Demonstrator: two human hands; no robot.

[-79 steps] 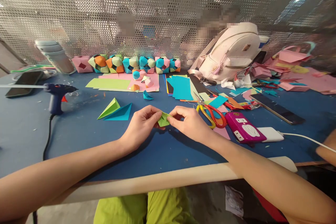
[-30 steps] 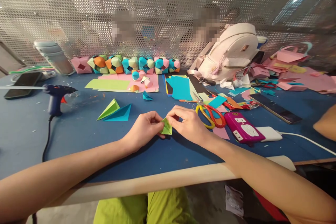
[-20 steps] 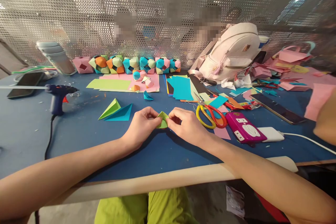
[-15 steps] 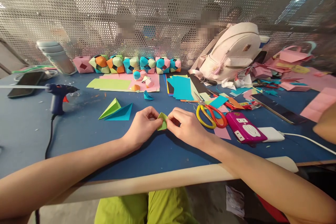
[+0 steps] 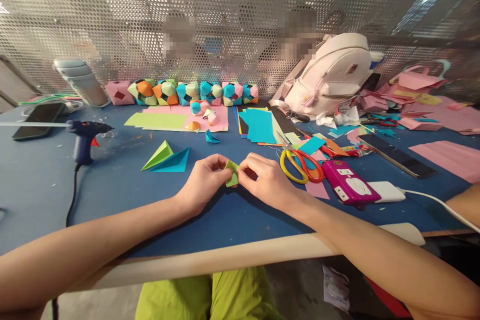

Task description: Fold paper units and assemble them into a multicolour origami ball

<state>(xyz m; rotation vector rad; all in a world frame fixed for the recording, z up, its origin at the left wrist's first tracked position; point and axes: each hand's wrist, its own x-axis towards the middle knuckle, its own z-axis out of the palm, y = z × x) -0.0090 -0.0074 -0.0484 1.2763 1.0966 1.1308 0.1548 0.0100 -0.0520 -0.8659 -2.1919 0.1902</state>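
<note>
A small piece of folded green paper (image 5: 232, 174) is pinched between my two hands above the front of the blue table. My left hand (image 5: 205, 180) grips its left edge with thumb and bent fingers. On its right edge, my right hand (image 5: 264, 180) holds it the same way; the fingertips hide part of the folds. Left of my hands lie a folded green paper piece (image 5: 159, 154) and a folded blue paper piece (image 5: 174, 161), touching each other. A tiny blue folded piece (image 5: 212, 136) rests just beyond my fingers.
A glue gun (image 5: 84, 140) stands at left, its cord trailing forward. Scissors (image 5: 300, 162) and a magenta power strip (image 5: 350, 182) lie right of my hands. Several paper balls (image 5: 187, 92) line the back beside a backpack (image 5: 335, 75). Another person's arm (image 5: 465, 205) shows at right.
My hands keep hold of the green paper, which has tilted slightly. At the right, the other person's arm has drawn lower and a pink sheet there now lies flatter.
</note>
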